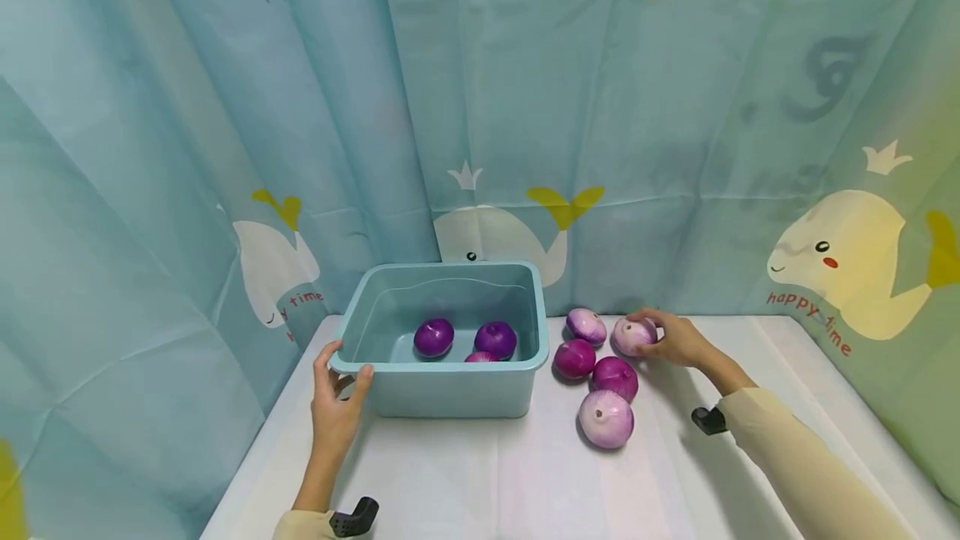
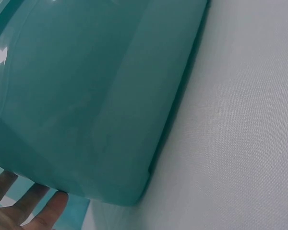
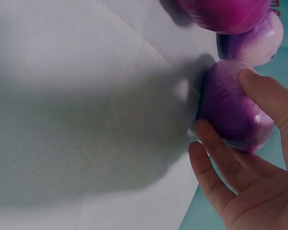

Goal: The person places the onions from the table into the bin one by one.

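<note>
A light blue plastic bin (image 1: 450, 394) stands on the white table, with purple onions (image 1: 433, 338) lying inside it. My left hand (image 1: 336, 407) holds the bin's front left corner, thumb at the front rim and fingers along the left side. In the left wrist view, the left fingers (image 2: 53, 211) touch the bin's wall (image 2: 86, 96). To the right of the bin, my right hand (image 1: 678, 342) grips a pale purple onion (image 1: 632, 336) between thumb and fingers. The right wrist view shows the same onion (image 3: 230, 103) at the table's far edge, fingertips around its side.
Several more onions (image 1: 615, 379) sit close together between the bin and my right hand, the nearest a pale one (image 1: 606, 419). Behind the table hangs a blue curtain (image 1: 495, 107) printed with whales. The white tabletop (image 1: 465, 473) extends in front of the bin.
</note>
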Action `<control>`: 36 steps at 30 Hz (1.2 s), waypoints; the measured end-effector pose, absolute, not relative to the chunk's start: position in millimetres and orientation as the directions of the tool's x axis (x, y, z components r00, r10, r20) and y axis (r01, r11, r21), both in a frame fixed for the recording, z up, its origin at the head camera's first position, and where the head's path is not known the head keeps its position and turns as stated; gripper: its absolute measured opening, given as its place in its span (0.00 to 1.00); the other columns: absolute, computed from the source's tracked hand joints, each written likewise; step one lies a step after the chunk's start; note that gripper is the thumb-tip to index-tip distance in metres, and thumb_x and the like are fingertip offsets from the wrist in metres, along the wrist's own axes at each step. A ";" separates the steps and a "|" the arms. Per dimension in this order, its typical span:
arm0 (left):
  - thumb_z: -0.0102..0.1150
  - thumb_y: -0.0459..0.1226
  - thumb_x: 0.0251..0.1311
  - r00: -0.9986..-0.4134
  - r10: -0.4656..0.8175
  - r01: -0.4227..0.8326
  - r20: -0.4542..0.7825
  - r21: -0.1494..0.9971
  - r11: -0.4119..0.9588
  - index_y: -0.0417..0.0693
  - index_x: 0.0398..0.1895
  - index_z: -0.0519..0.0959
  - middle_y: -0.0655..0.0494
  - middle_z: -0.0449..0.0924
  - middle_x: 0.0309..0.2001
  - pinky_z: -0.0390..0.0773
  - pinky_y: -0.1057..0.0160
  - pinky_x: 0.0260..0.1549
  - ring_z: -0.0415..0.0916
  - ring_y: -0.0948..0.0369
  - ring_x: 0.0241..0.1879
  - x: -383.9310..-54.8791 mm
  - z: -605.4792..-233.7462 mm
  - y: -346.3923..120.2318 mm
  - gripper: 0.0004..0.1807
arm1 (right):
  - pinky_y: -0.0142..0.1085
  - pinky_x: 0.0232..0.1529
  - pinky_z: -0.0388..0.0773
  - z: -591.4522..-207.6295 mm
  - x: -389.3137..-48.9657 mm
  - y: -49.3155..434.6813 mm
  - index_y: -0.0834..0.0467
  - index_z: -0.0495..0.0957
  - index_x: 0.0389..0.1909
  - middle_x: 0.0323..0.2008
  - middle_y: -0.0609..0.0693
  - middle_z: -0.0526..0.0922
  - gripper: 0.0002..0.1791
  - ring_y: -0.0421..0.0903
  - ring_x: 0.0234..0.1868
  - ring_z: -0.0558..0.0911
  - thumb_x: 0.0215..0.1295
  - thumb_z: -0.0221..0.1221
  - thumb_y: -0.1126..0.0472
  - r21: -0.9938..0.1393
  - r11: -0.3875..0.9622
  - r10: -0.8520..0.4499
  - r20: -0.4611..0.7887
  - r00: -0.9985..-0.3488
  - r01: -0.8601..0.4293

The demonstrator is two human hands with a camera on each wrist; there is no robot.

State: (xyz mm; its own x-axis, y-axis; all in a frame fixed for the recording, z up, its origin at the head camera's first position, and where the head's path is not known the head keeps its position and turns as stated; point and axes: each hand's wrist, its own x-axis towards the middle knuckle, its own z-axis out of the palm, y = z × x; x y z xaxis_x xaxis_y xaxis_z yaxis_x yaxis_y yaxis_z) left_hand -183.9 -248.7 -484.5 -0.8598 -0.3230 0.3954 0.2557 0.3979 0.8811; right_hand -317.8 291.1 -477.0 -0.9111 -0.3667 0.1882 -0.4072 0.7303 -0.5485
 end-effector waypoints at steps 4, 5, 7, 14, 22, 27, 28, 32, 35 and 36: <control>0.61 0.37 0.71 -0.862 -0.323 0.251 0.391 0.883 0.397 0.56 0.76 0.58 0.36 0.66 0.72 0.73 0.79 0.41 0.73 0.40 0.61 -184.5 -484.0 -247.5 0.35 | 0.65 0.52 0.74 -475.1 -318.7 292.3 0.60 0.79 0.56 0.52 0.70 0.82 0.29 0.71 0.54 0.79 0.53 0.77 0.61 -0.522 0.734 -0.394 0.193 -0.898 -0.434; 0.61 0.37 0.71 -0.862 -0.325 0.248 0.389 0.884 0.397 0.56 0.76 0.58 0.36 0.66 0.72 0.73 0.79 0.41 0.73 0.40 0.61 -184.3 -483.9 -247.3 0.35 | 0.65 0.52 0.74 -474.2 -318.8 292.7 0.61 0.78 0.56 0.52 0.69 0.82 0.29 0.71 0.54 0.80 0.53 0.77 0.61 -0.514 0.731 -0.407 0.198 -0.892 -0.448; 0.61 0.38 0.71 -0.866 -0.323 0.240 0.381 0.885 0.398 0.56 0.77 0.57 0.36 0.65 0.72 0.72 0.78 0.41 0.72 0.40 0.62 -183.7 -483.5 -246.8 0.35 | 0.64 0.52 0.74 -471.3 -319.8 293.6 0.60 0.78 0.56 0.51 0.67 0.83 0.30 0.69 0.54 0.80 0.52 0.77 0.61 -0.499 0.722 -0.432 0.215 -0.876 -0.479; 0.61 0.40 0.72 -0.877 -0.322 0.212 0.356 0.890 0.404 0.59 0.78 0.56 0.36 0.64 0.74 0.72 0.78 0.41 0.73 0.39 0.62 -181.3 -482.6 -248.0 0.36 | 0.52 0.47 0.79 -439.8 -323.9 293.4 0.62 0.79 0.57 0.52 0.65 0.83 0.30 0.59 0.47 0.82 0.52 0.78 0.63 -0.503 0.659 -0.516 0.239 -0.823 -0.559; 0.62 0.40 0.71 -0.877 -0.322 0.220 0.358 0.892 0.394 0.58 0.78 0.56 0.37 0.63 0.74 0.72 0.78 0.42 0.72 0.39 0.63 -180.3 -480.5 -247.0 0.37 | 0.33 0.31 0.81 -393.8 -320.5 291.5 0.64 0.79 0.58 0.51 0.67 0.82 0.30 0.42 0.31 0.83 0.53 0.77 0.68 -0.514 0.581 -0.565 0.304 -0.767 -0.631; 0.62 0.39 0.71 -0.877 -0.323 0.225 0.357 0.896 0.382 0.57 0.78 0.56 0.37 0.63 0.74 0.72 0.80 0.43 0.71 0.39 0.64 -179.5 -481.5 -247.0 0.36 | 0.35 0.30 0.80 -370.8 -317.1 285.7 0.61 0.79 0.59 0.52 0.64 0.83 0.31 0.42 0.27 0.83 0.52 0.77 0.68 -0.457 0.595 -0.505 0.429 -0.749 -0.662; 0.62 0.39 0.71 -0.875 -0.324 0.225 0.359 0.896 0.384 0.57 0.77 0.57 0.37 0.63 0.74 0.72 0.80 0.43 0.71 0.40 0.63 -179.5 -481.7 -247.1 0.36 | 0.35 0.31 0.80 -367.2 -316.6 284.0 0.61 0.79 0.59 0.53 0.63 0.83 0.31 0.43 0.28 0.84 0.52 0.77 0.67 -0.451 0.601 -0.486 0.448 -0.750 -0.660; 0.61 0.38 0.71 -0.871 -0.329 0.231 0.365 0.895 0.383 0.57 0.77 0.57 0.38 0.64 0.73 0.71 0.79 0.45 0.72 0.42 0.63 -180.2 -482.3 -248.2 0.36 | 0.33 0.33 0.81 -357.3 -314.9 277.2 0.57 0.78 0.63 0.57 0.62 0.81 0.33 0.45 0.32 0.87 0.55 0.77 0.64 -0.490 0.614 -0.407 0.476 -0.780 -0.619; 0.61 0.38 0.71 -0.870 -0.327 0.238 0.369 0.895 0.377 0.56 0.77 0.57 0.38 0.64 0.73 0.70 0.79 0.47 0.71 0.44 0.63 -181.6 -482.5 -248.2 0.36 | 0.32 0.32 0.81 -353.9 -314.0 273.8 0.55 0.76 0.65 0.57 0.61 0.81 0.34 0.43 0.33 0.87 0.57 0.76 0.62 -0.529 0.617 -0.359 0.470 -0.807 -0.583; 0.61 0.38 0.71 -0.870 -0.327 0.239 0.369 0.895 0.375 0.56 0.77 0.57 0.38 0.64 0.73 0.69 0.79 0.47 0.71 0.44 0.64 -182.1 -482.7 -248.3 0.36 | 0.32 0.31 0.80 -353.3 -313.7 272.9 0.54 0.76 0.65 0.56 0.60 0.81 0.34 0.43 0.33 0.86 0.57 0.76 0.61 -0.535 0.619 -0.347 0.471 -0.811 -0.575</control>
State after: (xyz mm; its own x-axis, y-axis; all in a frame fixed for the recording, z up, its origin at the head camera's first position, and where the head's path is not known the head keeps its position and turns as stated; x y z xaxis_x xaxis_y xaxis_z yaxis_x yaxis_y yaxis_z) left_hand -182.1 -248.3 -482.7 -0.8700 -0.3266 0.3693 0.2393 0.3753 0.8955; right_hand -313.7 272.9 -353.3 -0.8114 -0.3465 0.4707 -0.5748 0.6194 -0.5348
